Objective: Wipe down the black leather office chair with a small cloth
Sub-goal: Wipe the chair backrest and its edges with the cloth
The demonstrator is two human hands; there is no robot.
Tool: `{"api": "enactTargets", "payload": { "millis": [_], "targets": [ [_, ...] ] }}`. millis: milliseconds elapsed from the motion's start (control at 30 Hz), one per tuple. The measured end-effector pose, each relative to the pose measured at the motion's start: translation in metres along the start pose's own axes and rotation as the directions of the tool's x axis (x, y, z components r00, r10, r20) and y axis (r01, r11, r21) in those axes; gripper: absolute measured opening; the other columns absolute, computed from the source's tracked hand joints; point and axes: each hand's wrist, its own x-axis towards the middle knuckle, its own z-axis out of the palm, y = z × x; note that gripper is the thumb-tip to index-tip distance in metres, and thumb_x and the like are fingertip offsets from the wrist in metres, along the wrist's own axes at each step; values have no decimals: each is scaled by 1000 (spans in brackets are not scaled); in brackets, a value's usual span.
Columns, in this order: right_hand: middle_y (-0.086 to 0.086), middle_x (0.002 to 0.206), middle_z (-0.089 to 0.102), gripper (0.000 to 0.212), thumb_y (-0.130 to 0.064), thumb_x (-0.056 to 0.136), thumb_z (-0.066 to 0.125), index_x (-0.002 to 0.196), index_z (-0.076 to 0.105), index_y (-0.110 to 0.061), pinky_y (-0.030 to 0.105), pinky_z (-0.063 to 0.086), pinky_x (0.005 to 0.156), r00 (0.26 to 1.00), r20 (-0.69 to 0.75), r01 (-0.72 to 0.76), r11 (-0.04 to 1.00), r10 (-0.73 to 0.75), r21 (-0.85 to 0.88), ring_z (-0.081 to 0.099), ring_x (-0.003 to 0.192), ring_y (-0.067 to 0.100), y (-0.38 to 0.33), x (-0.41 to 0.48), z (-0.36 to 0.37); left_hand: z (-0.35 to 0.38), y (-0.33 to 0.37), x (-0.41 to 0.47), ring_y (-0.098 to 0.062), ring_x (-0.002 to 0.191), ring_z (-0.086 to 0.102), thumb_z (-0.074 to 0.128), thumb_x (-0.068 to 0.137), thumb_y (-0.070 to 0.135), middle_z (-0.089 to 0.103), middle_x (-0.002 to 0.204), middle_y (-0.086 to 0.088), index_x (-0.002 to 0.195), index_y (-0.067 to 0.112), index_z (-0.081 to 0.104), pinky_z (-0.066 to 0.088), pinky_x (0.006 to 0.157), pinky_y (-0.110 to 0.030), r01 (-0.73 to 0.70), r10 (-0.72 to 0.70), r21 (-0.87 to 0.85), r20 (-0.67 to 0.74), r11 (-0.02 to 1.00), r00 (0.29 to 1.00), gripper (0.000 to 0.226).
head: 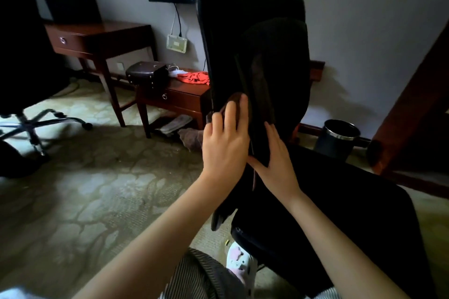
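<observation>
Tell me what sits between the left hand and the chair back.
A small dark cloth, pressed by the left hand against the chair back; head view.

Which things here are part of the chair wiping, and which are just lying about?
In the job: black office chair; small cloth, pressed to it by the left hand; right hand flat on the backrest.
Lying about: second office chair, wooden desk, low table, red fabric, waste bin.

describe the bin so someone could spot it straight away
Find the black office chair in the middle, then look right of its backrest, low against the wall. The bin stands there, a dark round tub. Its shiny metal rim sets it apart from the wooden furniture nearby.
</observation>
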Motion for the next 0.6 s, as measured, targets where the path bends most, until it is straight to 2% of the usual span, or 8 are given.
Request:
{"api": "enactTargets", "payload": {
  "millis": [67,133,300,367,467,533,600],
  "targets": [
    [-1,156,17,82,-44,85,59,150,13,-24,21,17,111,999,33,15,999,-17,47,12,138,-1,3,-1,-1,4,3,-11,-26,78,58,60,84,14,54,114,-12,131,6,50,50,64,-34,10,-10,0,10,1000,1000,48],
    [-3,157,14,80,-44,87,57,150,9,-28,17,16,107,998,57,19,999,-22,49,9,136,-5,5,-2,-3,8,4,-26,-27,79,57,61,84,16,45,117,-11,132,7,48,49,65,-35,4,-4,-15,36,1000,999,50],
    [-4,157,13,74,-39,91,53,141,-2,-42,21,26,103,994,82,67,998,-69,17,12,141,3,8,-3,-6,13,2,-61,-26,81,57,55,86,21,43,122,-9,134,9,45,50,66,-36,-91,107,-119,131,989,986,50],
    [-2,157,16,72,-42,91,50,140,-2,-42,25,31,103,993,74,96,995,-97,24,16,142,7,9,-5,-6,11,-5,-68,-25,84,55,51,85,22,45,122,-8,134,11,44,51,67,-36,-151,181,-162,197,975,963,51],
    [-1,157,16,72,-41,91,50,140,-3,-42,21,30,102,992,72,104,994,-106,30,19,142,10,10,-7,-5,0,-16,-67,-23,89,52,48,85,25,49,122,-6,136,16,43,53,71,-36,-187,250,-240,264,953,932,52],
    [-3,157,15,72,-37,92,51,141,-3,-42,18,26,103,992,75,102,994,-105,44,17,142,9,10,-8,-5,-11,-21,-54,-23,92,51,47,89,26,48,123,-4,134,16,48,52,75,-35,-149,219,-293,225,944,949,47],
    [-5,157,16,72,-37,93,50,143,-1,-41,19,26,107,991,71,107,993,-111,55,17,142,8,12,-9,-5,-23,-22,-30,-22,96,48,49,90,26,46,123,-3,129,12,53,43,81,-30,-77,122,-311,125,947,985,41]
  ]
}}
